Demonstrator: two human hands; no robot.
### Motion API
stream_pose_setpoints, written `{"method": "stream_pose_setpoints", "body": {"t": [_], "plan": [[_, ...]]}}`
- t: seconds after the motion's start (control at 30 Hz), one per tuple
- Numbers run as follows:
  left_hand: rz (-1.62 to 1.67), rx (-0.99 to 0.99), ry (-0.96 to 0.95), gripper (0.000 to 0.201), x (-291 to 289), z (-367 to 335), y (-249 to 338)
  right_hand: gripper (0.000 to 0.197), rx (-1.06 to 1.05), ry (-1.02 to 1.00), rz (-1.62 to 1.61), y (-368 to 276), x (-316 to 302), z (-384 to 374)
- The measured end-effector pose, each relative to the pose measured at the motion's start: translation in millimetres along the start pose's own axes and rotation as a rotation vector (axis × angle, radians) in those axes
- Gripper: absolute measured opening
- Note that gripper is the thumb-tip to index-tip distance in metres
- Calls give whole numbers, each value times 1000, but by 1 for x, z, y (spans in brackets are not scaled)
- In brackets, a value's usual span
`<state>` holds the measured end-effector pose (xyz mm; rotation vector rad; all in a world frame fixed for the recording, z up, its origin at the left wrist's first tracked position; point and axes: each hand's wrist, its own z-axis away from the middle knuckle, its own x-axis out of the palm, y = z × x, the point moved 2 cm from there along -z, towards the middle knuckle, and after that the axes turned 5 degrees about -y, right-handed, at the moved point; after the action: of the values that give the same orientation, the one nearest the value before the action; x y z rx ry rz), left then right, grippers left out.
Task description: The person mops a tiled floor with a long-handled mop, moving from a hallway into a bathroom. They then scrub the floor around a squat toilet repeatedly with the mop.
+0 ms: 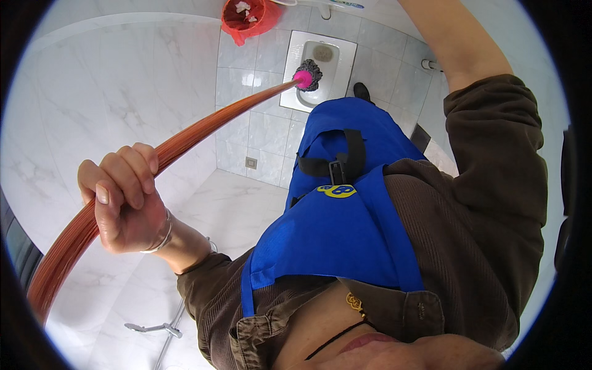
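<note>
My left hand (126,197) is wrapped round the long brown wood-grain handle (203,129) of a scrubbing brush. A pink collar (303,78) joins the handle to a dark grey, wiry scrubber head (312,75). That head is over the white squat toilet (292,46) set in the floor; whether it touches the basin I cannot tell. My right arm (459,46) reaches up past the top edge, so its hand is out of the picture. A blue apron (333,246) covers my front.
Near the toilet's far left stands a bin lined with a red bag (266,18), holding white tissue. A floor drain (251,163) sits in the grey tiles. Marble-patterned walls close in on the left. A hand shower (145,327) hangs at lower left, and a pipe fitting (430,65) is at right.
</note>
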<state>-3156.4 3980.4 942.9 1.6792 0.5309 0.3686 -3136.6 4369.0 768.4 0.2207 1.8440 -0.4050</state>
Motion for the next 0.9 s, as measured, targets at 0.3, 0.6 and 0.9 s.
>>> {"method": "stream_pose_setpoints", "body": {"t": [0.3, 0.6, 0.9], "plan": [[-9, -26, -5, 21, 4, 0, -6, 75, -6, 14, 4, 3, 4, 1], [11, -23, 9, 20, 9, -5, -10, 75, -12, -6, 3, 6, 2, -2], [11, -38, 10, 20, 14, -7, -20, 78, 1, -3, 17, 15, 7, -1]]}}
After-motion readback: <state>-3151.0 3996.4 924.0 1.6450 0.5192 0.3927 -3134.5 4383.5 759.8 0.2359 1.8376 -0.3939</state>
